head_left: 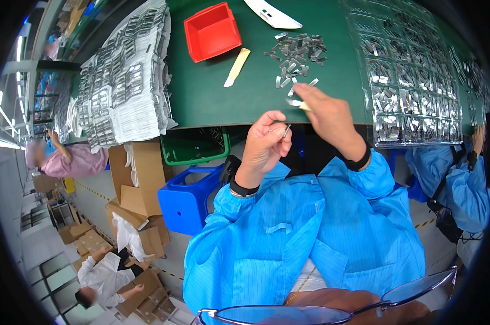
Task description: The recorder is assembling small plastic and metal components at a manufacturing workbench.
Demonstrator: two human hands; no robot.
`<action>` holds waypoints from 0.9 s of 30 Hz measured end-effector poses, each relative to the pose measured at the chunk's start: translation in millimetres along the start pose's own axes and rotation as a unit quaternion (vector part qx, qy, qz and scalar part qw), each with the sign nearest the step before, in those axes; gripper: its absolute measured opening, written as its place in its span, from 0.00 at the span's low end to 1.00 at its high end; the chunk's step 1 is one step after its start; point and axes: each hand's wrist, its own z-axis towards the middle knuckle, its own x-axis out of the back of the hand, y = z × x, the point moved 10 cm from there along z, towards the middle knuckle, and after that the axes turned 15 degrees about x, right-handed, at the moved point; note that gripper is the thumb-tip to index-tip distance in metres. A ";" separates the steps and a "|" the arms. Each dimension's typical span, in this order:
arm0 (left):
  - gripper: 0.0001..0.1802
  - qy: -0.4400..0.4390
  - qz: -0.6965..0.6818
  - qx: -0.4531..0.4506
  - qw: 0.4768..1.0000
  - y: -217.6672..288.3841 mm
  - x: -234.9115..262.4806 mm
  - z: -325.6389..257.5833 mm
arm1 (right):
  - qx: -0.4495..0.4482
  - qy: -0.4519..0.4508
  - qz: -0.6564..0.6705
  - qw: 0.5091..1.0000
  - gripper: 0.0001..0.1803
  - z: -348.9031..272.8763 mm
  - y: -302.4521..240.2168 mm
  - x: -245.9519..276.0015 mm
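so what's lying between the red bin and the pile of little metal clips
A pale yellow stick lies on the green table between the red bin and the clips, in the head view.

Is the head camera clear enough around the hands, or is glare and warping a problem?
Head view: left hand and the thin metal clip it pinches are sharp; the clear plastic tray of metal parts glints; the green table's edge bows near the rim; dark vignette surrounds everything.

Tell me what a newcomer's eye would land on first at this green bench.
The bright red bin at the far side of the green table jumps out first, with a loose heap of small metal clips to its right. At the near edge, the left hand pinches one thin metal piece while the right hand holds another above the table. Clear trays of clips fill the right side.
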 end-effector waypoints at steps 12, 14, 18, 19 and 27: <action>0.09 0.061 -0.101 0.022 0.993 2.0 32.5 -6.4 | 0.159 -0.017 -0.168 0.973 0.15 -34.9 -48.2 -24.2; 0.09 0.086 -0.069 0.039 0.993 -3.5 34.5 -4.8 | 0.165 -0.010 -0.170 0.971 0.15 -36.1 -49.2 -25.8; 0.09 0.081 -0.034 0.073 0.993 -23.0 41.1 -2.0 | 0.161 0.030 -0.144 0.976 0.15 -39.2 -46.6 -17.3; 0.10 0.068 -0.026 0.098 0.993 -32.6 41.9 -0.1 | 0.161 0.030 -0.141 0.976 0.15 -39.1 -46.4 -17.1; 0.08 0.056 -0.040 0.092 0.993 -42.0 19.7 4.7 | 0.227 0.062 -0.052 0.971 0.20 -37.7 -68.5 -0.3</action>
